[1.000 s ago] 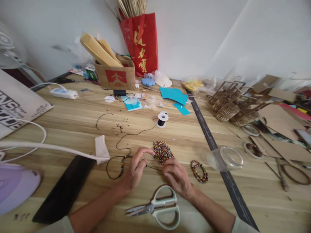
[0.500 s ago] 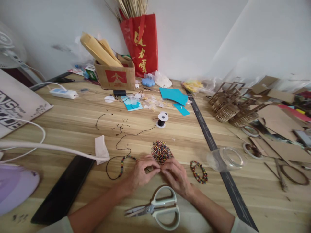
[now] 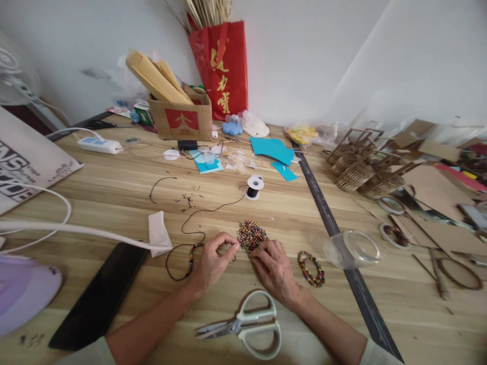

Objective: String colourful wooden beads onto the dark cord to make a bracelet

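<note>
- Small round loose beads (image 3: 251, 234), mixed red, yellow, brown and dark, lie heaped between and just beyond the hands.
- Strung beads (image 3: 191, 260) on black cord (image 3: 167, 266) curve beside the left hand (image 3: 215, 258); its thumb and forefinger nearly meet, any hold unclear.
- The right hand (image 3: 276, 268) curls at the heap's near edge, grip hidden.
- Scissors (image 3: 262, 327) lie below both.

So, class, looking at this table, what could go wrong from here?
1. The loose beads lie in an open pile by the right hand; a careless brush might scatter them.
2. The thread winds slackly from the spool towards the left hand, so it could snag or tangle.
3. The scissors lie between the forearms, blades pointing leftward; a sleeve or arm might catch them.
</note>
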Available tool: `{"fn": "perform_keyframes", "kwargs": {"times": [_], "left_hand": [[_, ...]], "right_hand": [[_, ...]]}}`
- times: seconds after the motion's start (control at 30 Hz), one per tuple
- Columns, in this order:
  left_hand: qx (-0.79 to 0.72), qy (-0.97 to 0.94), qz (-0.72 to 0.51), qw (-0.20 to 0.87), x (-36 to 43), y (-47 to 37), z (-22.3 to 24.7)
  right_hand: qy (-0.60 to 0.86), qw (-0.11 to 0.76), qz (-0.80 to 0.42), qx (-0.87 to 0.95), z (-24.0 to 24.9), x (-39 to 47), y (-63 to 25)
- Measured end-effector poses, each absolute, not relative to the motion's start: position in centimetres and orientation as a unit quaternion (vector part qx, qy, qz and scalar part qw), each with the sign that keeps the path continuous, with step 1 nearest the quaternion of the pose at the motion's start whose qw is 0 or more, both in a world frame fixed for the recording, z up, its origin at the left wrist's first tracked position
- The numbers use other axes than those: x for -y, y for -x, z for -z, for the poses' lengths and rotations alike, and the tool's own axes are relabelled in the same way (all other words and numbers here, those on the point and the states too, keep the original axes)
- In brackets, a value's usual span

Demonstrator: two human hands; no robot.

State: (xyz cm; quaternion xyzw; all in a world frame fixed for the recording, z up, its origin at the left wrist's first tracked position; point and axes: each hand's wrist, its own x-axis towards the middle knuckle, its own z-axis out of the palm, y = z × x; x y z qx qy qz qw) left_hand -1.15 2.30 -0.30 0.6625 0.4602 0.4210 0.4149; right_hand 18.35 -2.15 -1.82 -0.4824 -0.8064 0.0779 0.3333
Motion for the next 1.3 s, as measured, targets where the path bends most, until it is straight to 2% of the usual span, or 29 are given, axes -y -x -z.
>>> {"fn": "perform_keyframes", "kwargs": {"times": [0.33, 0.93, 1.1, 1.3], "left_hand": [[-0.478, -0.63, -0.445, 0.421, -2.8, 1.3, 1.6], [-0.464, -0.672, -0.423, 0.392, -2.4, 1.3, 0.5], [-0.421, -0.714, -0.412, 0.378, -2.0, 0.9, 0.5], [-0.352, -0.762, -0.414, 0.351, -1.7, 0.5, 1.4]], "right_hand": [[0.489, 0.306, -0.042, 0.816, 1.2, 2.0, -18.3], [0.492, 0.292, -0.045, 0.819, 1.2, 2.1, -18.2], [0.477, 0.315, -0.06, 0.818, 1.2, 2.0, -18.5], [0.426, 0.407, -0.136, 0.796, 1.7, 2.0, -18.9]]}}
